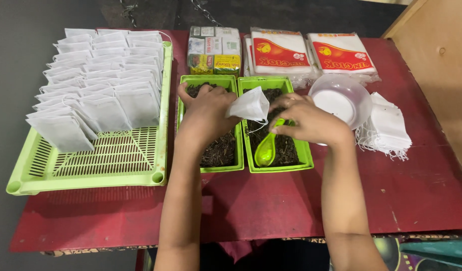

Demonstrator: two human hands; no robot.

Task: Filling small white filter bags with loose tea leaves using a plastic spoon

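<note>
My left hand [207, 113] holds a small white drawstring tea bag [250, 105] over two green trays of dark loose tea. My right hand [309, 120] touches the bag's right side, pinching its string, fingers closed. The left green tea tray [182, 108] lies under my left hand, the right one [305, 153] under my right hand. A green plastic spoon [267, 148] rests in the right tray, its bowl toward me.
A large green slotted tray [115, 160] at left holds several rows of filled white bags [98, 75]. A translucent bowl [341, 98], a stack of empty bags [389, 128], sealed red-and-white packs [311, 52] and a boxed packet [213, 47] sit on the red table [291, 200].
</note>
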